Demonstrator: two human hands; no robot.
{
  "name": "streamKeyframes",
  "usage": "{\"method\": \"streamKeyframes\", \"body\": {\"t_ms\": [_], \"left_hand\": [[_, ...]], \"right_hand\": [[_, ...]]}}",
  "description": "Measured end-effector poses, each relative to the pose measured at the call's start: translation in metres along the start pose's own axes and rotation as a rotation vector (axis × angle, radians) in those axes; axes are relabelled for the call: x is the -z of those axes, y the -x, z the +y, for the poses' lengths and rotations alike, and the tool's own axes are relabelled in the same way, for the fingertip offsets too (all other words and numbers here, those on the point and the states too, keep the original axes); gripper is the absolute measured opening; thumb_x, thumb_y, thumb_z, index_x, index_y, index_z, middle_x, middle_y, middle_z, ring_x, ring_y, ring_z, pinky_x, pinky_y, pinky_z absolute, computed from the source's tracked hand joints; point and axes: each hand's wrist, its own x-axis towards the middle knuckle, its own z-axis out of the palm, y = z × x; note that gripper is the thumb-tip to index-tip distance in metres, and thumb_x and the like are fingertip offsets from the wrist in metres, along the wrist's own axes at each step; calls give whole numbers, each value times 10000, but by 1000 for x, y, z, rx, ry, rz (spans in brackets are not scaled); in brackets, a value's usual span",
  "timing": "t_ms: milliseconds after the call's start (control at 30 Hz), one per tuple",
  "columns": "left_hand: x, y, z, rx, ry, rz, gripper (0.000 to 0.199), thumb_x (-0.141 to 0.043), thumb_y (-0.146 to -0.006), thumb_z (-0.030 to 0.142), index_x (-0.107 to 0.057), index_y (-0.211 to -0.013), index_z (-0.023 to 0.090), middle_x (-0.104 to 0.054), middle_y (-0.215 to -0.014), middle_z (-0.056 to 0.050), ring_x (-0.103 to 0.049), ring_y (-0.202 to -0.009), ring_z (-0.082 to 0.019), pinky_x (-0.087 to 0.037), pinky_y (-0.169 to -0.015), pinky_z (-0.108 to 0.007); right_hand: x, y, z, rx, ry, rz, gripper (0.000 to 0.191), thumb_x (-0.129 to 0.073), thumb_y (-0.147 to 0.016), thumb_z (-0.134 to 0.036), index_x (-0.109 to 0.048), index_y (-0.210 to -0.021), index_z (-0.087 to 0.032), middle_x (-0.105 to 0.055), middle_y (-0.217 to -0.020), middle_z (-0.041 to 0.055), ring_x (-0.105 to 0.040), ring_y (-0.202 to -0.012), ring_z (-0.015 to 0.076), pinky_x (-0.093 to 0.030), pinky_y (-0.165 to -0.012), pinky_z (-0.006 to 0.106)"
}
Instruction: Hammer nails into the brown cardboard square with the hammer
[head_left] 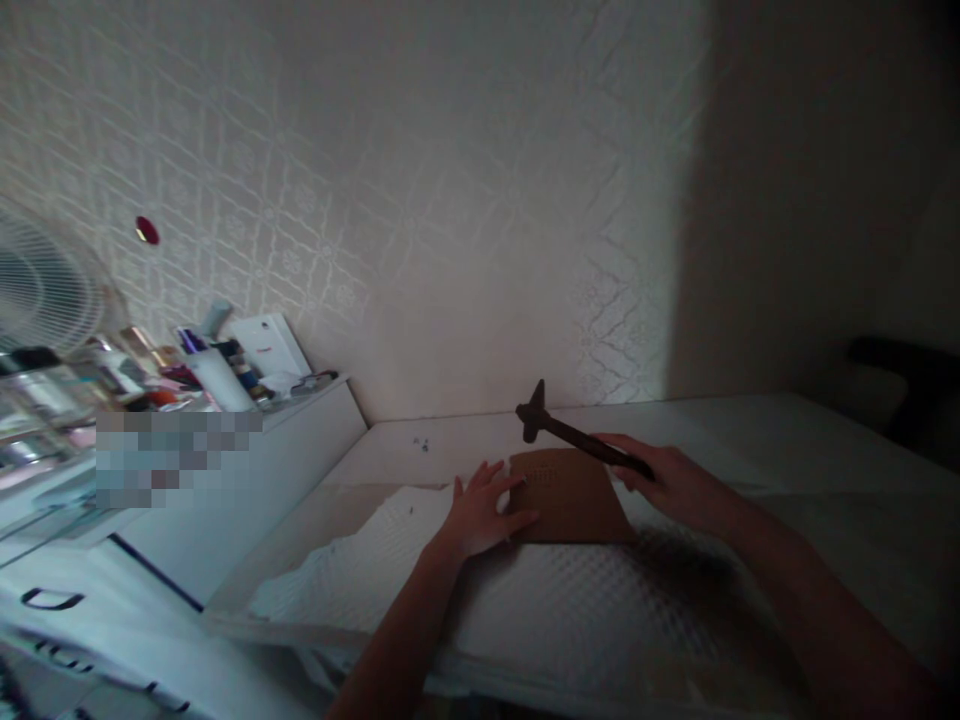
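From the head camera, the room is dim and the person leans over a white worktop [750,420] set against a pale patterned wall [450,200]. A flat brown cardboard piece [574,500] lies near the far edge of the worktop, resting partly on a white quilted cloth [540,600] that spreads from there back toward the near edge. The left hand [484,512] lies open with its fingers spread, pressing on the left edge of the cardboard, palm down on the cloth beside it. The right hand [671,480] is closed around the handle of a dark, slim tool with a broad pointed head [559,425]; the tool slants up and away from the hand, its head raised above the far left corner of the cardboard and pointing toward the wall. The handle passes over the cardboard's far right corner; whether it touches there I cannot tell. Two or three tiny dark specks [422,442] sit on the bare worktop near the far edge, left of the cardboard. Off the worktop's left edge stands a white cabinet [247,480] crowded with bottles and small containers [187,370], and a white fan [45,285] shows behind them. A dark chair part [907,370] shows beyond the right edge.
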Motion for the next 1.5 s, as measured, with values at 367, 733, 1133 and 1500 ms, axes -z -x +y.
{"method": "streamKeyframes", "body": {"t_ms": [367,733,1133,1500], "left_hand": [[4,2,4,15,-36,-43,694,-350,-700,734,-374,-1289,368,-196,-1463,-14,-99,-1342,-318,-15,-1006,-649],[3,2,3,16,-46,-40,686,-338,-701,739,-387,-1280,374,-216,-1456,-6,-109,-1340,-317,-22,-1006,-651],[2,2,2,10,-39,-33,675,-344,-704,730,-386,-1279,379,-218,-1455,-2,-141,-1333,-325,-30,-996,-663],[2,2,1,13,-41,-42,687,-335,-702,738,-379,-1284,374,-226,-1453,-7,-148,-1332,-317,-26,-998,-661]], "right_hand": [[-4,0,-10,72,-99,-162,524,-408,-810,-245,-376,-1330,-304,-471,-1298,-13,-489,-1118,209,-373,-936,358],[-2,0,-15,61,-119,-187,508,-420,-813,-253,-398,-1320,-280,-504,-1266,2,-477,-1131,224,-345,-961,388],[-3,1,-14,89,-98,-179,493,-411,-825,-246,-402,-1316,-284,-521,-1250,-6,-507,-1098,200,-380,-931,342],[-5,0,-11,95,-141,-169,500,-415,-821,-240,-396,-1319,-282,-499,-1272,-8,-481,-1129,195,-353,-959,353]]}}
